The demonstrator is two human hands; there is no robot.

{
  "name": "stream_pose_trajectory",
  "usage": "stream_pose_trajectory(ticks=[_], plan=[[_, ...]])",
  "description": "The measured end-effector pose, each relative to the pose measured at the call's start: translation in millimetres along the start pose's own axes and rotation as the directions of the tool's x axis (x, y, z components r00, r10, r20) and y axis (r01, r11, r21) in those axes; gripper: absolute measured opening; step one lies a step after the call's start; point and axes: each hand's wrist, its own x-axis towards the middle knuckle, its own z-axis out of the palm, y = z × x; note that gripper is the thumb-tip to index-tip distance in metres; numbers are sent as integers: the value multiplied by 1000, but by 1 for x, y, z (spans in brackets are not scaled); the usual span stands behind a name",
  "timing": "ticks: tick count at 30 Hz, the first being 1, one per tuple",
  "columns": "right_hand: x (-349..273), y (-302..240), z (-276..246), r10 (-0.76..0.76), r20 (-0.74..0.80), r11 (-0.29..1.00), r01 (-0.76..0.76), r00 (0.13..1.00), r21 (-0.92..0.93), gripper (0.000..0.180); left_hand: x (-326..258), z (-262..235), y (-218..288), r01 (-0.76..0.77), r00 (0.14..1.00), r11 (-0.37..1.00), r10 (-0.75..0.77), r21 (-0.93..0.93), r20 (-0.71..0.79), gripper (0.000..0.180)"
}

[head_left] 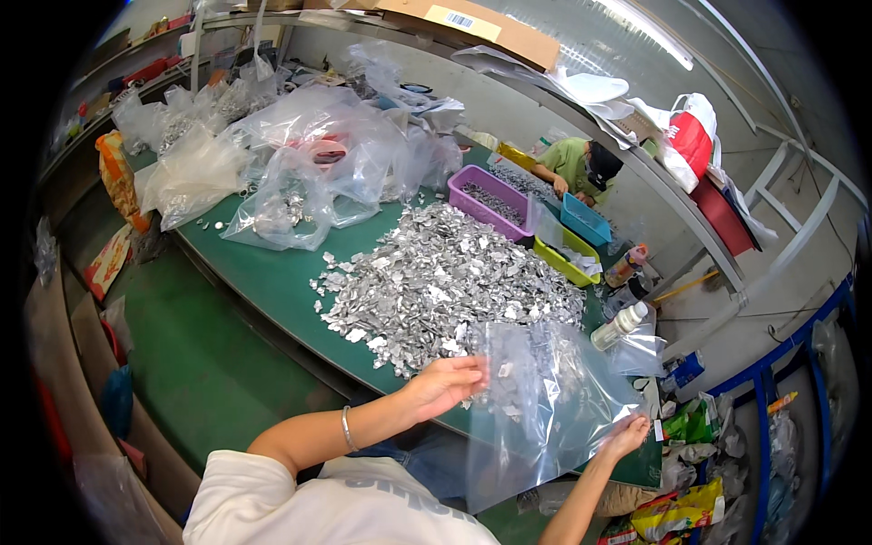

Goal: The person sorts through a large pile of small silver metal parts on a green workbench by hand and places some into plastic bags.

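A large clear plastic bag (545, 445) hangs flat between my two hands, in front of the table's near edge. My left hand (445, 389), with a bangle on its wrist, is closed on the bag's left edge near the top. Over at the right edge, my right hand (625, 438) pinches the bag, its fingertips partly behind the film. Just beyond the bag a big heap of small silvery metal pieces (445, 272) spreads across the green table (213, 245). Some of those pieces show through the clear film.
Purple (481, 213), blue (586, 218) and yellow-green baskets (554, 250) stand behind the heap. Bottles, including a white one (620, 327), are at the right. Plastic bags (318, 136) crowd the far left. Another person (577, 168) works across the table, below an overhead shelf (509, 36).
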Motion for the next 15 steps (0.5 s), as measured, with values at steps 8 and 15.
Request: stream_pose_trajectory(ticks=[8,15], plan=[[-9,5,7,-97,-108,992,87,989,-96,15,24,-6,5,-122,992,966,128,230,-14,26],[-56,-8,40,-285,428,440,514,858,-736,65,47,33,-15,-137,988,861,155,490,4,17]])
